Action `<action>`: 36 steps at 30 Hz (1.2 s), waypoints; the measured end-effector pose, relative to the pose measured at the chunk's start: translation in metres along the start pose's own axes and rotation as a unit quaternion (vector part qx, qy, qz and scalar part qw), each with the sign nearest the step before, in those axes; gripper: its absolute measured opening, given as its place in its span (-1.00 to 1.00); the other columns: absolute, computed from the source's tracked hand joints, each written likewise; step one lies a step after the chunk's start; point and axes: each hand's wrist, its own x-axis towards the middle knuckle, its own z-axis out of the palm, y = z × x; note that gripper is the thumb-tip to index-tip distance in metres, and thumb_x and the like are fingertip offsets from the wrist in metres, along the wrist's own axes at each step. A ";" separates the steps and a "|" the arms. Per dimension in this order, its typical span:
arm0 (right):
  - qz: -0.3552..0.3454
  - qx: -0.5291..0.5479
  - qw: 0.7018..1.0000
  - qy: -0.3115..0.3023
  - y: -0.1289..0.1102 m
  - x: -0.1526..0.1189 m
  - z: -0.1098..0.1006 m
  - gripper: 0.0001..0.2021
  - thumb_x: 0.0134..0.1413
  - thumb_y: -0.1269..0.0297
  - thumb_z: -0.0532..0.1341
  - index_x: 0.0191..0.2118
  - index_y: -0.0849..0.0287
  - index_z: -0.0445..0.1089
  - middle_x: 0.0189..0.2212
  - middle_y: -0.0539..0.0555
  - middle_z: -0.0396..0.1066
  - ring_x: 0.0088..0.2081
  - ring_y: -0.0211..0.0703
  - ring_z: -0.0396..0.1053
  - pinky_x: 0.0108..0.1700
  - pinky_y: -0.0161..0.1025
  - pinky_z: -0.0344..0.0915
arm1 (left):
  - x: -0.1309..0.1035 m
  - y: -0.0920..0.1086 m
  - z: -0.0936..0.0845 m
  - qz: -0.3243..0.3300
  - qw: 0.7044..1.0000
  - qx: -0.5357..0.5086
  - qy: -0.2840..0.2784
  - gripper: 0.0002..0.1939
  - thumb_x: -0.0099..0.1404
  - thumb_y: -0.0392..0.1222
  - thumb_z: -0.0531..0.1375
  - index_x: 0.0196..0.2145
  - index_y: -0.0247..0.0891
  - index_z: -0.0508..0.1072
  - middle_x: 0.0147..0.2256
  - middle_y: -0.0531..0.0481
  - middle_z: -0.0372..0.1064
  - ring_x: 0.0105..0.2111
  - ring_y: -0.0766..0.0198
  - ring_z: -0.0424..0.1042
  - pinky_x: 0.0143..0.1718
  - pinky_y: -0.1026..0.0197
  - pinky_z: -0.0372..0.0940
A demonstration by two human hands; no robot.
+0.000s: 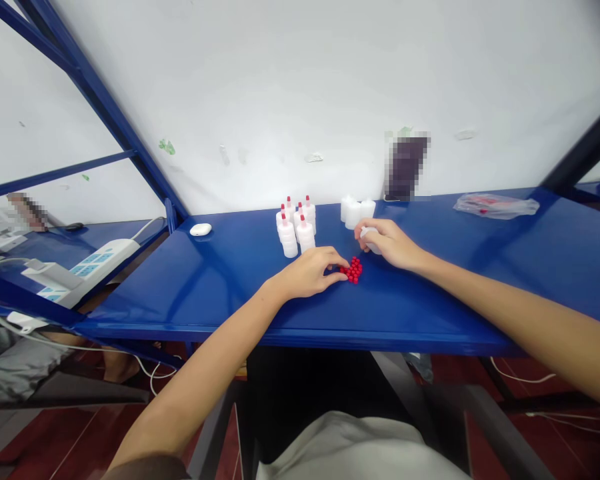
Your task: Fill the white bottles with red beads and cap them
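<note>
My left hand [316,272] reaches the left side of a small pile of red caps [355,270] on the blue table, thumb and forefinger closed in on its edge; whether a cap is between them is too small to tell. In my right hand [385,243] is a white bottle [371,241], tilted, just behind and right of the pile. Several white bottles with red tips [289,240] stand upright behind my left hand. Several white bottles without red tips [353,215] stand behind my right hand.
A white earbud case [201,230] lies at the left of the blue table [180,293]. A clear plastic bag [497,205] with something red lies at the right back. A blurred dark phone-like object [406,167] leans on the wall. A power strip [93,267] is at the left.
</note>
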 end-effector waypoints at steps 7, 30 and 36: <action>-0.027 -0.069 0.997 -0.012 0.000 -0.002 0.000 -0.89 0.00 0.29 0.08 -0.41 0.15 0.34 -0.54 -0.01 0.35 -0.47 -0.15 0.32 -0.32 -0.20 0.24 | 0.000 -0.004 -0.003 -0.010 1.000 -0.024 0.001 -0.87 0.36 -0.29 0.22 -0.19 -0.26 0.58 -0.26 -0.06 0.52 -0.31 0.28 0.49 -0.22 0.23 0.39; -0.129 -0.289 0.947 -0.062 -0.034 -0.016 0.013 -0.89 0.08 0.26 0.05 -0.39 0.14 0.24 -0.54 0.00 0.30 -0.48 -0.19 0.19 -0.37 -0.23 -0.01 | 0.009 0.013 0.006 -0.001 0.937 -0.140 0.321 -0.92 0.31 -0.23 0.30 -0.25 -0.28 0.59 -0.30 -0.06 0.57 -0.33 0.33 0.50 -0.26 0.27 0.43; -0.132 -0.282 0.947 -0.075 -0.035 -0.017 0.011 -0.85 0.10 0.20 0.07 -0.40 0.14 0.25 -0.55 -0.03 0.27 -0.49 -0.21 0.17 -0.37 -0.23 -0.03 | 0.007 0.014 0.006 0.033 0.950 -0.098 0.296 -0.93 0.33 -0.27 0.28 -0.24 -0.28 0.58 -0.29 -0.07 0.57 -0.32 0.32 0.50 -0.26 0.26 0.41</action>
